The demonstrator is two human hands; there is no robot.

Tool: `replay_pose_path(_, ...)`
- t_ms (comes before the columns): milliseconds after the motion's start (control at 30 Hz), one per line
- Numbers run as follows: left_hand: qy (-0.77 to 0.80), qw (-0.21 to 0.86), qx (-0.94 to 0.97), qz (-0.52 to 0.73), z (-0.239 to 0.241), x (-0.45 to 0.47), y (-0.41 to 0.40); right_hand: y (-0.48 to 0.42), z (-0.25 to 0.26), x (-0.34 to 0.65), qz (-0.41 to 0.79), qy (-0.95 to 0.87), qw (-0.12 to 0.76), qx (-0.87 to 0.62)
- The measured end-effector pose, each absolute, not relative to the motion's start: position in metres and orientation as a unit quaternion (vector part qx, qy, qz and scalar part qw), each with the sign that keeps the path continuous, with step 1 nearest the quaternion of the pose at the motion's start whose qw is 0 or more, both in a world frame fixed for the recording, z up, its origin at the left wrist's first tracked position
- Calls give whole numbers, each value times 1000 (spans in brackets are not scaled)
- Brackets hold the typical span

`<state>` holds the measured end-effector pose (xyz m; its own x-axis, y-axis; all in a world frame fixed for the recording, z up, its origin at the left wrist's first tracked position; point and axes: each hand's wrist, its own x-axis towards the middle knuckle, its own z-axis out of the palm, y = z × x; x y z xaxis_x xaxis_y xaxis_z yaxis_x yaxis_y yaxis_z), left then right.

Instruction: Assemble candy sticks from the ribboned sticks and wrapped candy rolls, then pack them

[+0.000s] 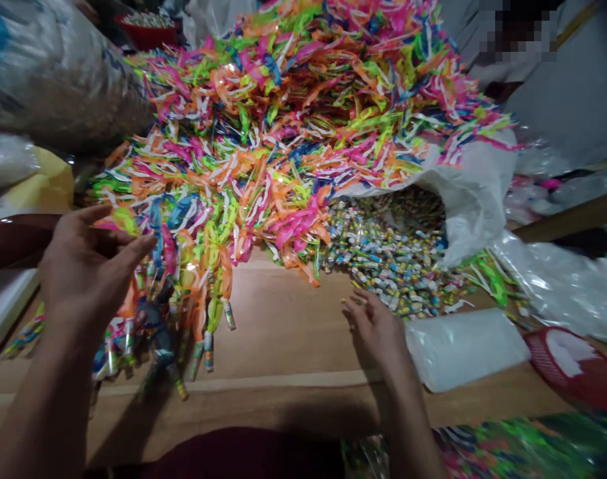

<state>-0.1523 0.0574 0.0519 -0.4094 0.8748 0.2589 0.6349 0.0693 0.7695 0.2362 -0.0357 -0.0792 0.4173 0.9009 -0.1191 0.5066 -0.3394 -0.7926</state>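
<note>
A big heap of neon plastic toy pieces point(293, 120) in pink, orange, green and blue covers the far half of the wooden table point(283, 346). My left hand point(88, 266) hovers at the heap's near left edge, fingers spread and empty, just above a row of assembled pieces with small tubes point(183, 332). My right hand point(377, 326) lies low on the table, fingers stretched toward a pile of small wrapped tubes point(393, 253) that spills from a white sack point(473, 193). It appears to hold nothing.
A stack of clear plastic bags point(463, 346) lies right of my right hand, with a red basket point(572, 366) beyond. A large filled sack point(54, 73) sits far left. Another person's light clothing point(557, 80) shows at the far right.
</note>
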Motion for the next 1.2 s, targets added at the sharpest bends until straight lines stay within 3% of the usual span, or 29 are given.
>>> replay_pose_path(100, 672, 165, 559, 456, 31, -130, 72, -30, -91, 248, 172, -547, 270, -773)
replay_pose_path(233, 655, 218, 665, 286, -19, -75, 104, -27, -94, 232, 152, -588, 228, -760)
replay_pose_path(367, 695, 204, 669, 165, -45, -51, 124, -29, -96, 225, 170, -579, 224, -765)
replay_pose_path(500, 667, 263, 676, 172, -45, -47, 111, -30, -103, 226, 186, -538, 284, -772)
replay_pose_path(700, 486, 673, 437, 347, -51, -29, 56, -28, -98, 198, 273, -521, 398, -704)
replay_pose_path(800, 402, 774, 315, 374, -56, -18, 36, -29, -89, 178, 312, -527, 433, -661)
replay_pose_path(933, 396, 805, 285, 338, -53, -10, 26, -31, -77, 165, 292, -549, 458, -636)
replay_pose_path(1100, 417, 757, 451, 224, -36, -17, 17, -23, -63, 174, 194, -542, 504, -643)
replay_pose_path(1200, 388, 757, 489, 193, -26, -24, 14, -21, -59, 179, 255, -522, 493, -647)
